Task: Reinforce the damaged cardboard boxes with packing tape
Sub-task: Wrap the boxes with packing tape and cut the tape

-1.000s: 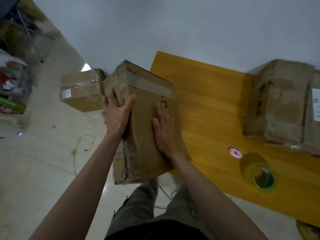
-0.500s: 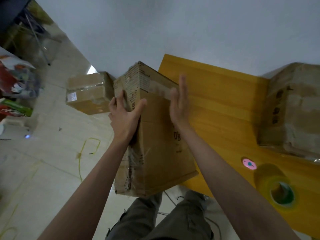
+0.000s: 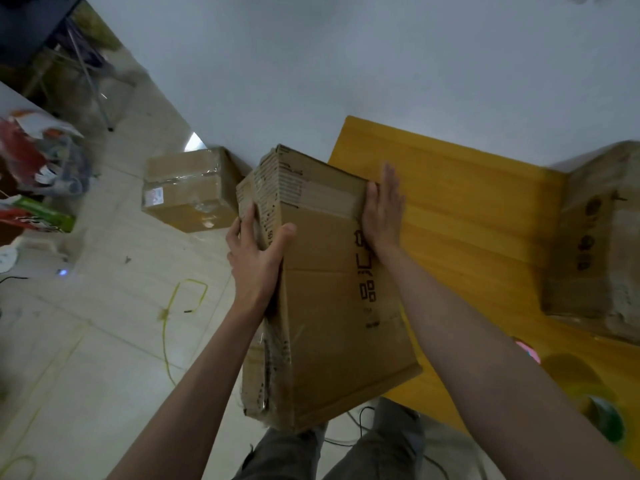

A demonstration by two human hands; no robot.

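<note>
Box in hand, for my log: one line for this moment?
box: over table edge | left hand: grips | right hand: flat on side | tape roll: on table

Cut-off and blurred things at the right edge

The roll of packing tape (image 3: 604,415) is smeared by blur and partly behind the right forearm (image 3: 491,348); the big cardboard box (image 3: 599,237) on the table runs off the frame; the print on the held box (image 3: 332,292) is unreadable.

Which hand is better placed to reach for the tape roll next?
Right. The right hand lies flat and open on the box, on the tape roll side; the left hand grips the box's far edge.
</note>
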